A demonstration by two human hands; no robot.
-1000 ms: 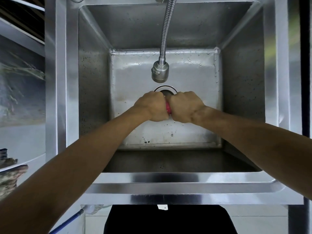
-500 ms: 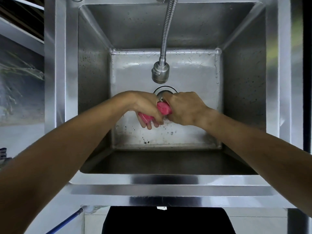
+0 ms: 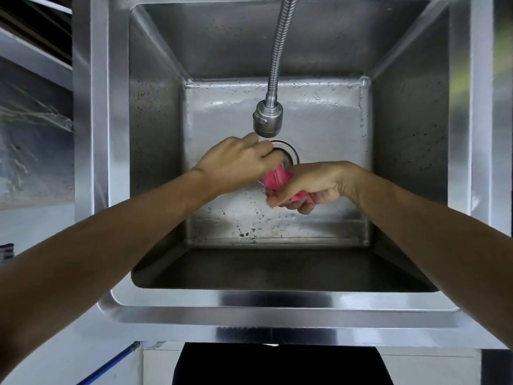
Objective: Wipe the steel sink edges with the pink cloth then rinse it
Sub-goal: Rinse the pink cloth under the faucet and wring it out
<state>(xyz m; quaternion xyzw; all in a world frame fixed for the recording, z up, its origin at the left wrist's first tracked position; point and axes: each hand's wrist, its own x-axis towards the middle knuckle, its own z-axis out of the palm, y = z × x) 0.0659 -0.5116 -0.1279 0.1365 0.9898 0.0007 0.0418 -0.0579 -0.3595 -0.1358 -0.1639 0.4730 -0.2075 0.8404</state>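
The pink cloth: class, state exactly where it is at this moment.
In the head view the pink cloth is gripped between the left hand and the right hand, over the sink basin, just below the faucet head and beside the drain.

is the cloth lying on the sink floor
No, the cloth is held above the sink floor, gripped between the left hand and the right hand.

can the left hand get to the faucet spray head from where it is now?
Probably yes. The left hand sits just below the steel faucet spray head with nothing between them, but it and the right hand both grip the twisted pink cloth, so it would have to let go first.
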